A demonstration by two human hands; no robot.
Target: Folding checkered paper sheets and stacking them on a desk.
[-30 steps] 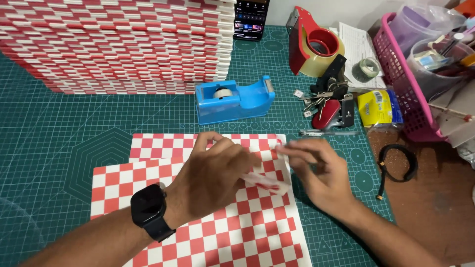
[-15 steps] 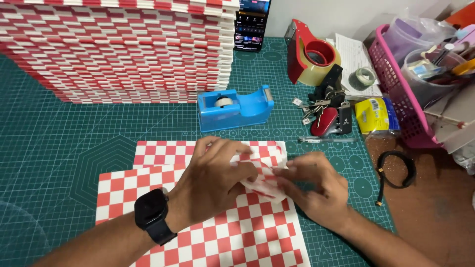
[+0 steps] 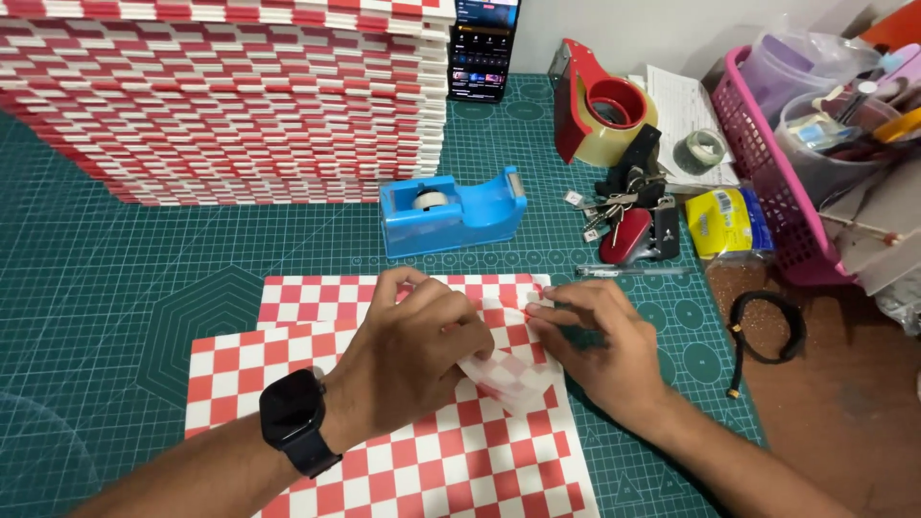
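From the head view, the left hand point(image 3: 413, 360) and the right hand point(image 3: 600, 341) meet over red-and-white checkered paper sheets point(image 3: 384, 451) lying near the front of the green cutting mat point(image 3: 144, 288) on the worktop. Both hands pinch a small folded piece of checkered paper point(image 3: 504, 369) between them, each grip clamped on it with fingertips pressed together, the piece resting on the top sheet's right part. A black smartwatch point(image 3: 293, 417) sits on the left wrist. Just beyond the sheets stands a blue tape dispenser point(image 3: 451, 211). Far left rises a tall stack of checkered sheets point(image 3: 221, 96), with a phone point(image 3: 484, 48) leaning at its right end. To the right lie a red packing-tape dispenser point(image 3: 600, 115), a bunch of keys point(image 3: 628, 216), a pen point(image 3: 628, 272), a yellow packet point(image 3: 724, 221), a black cord loop point(image 3: 767, 331) and a pink basket point(image 3: 767, 182).
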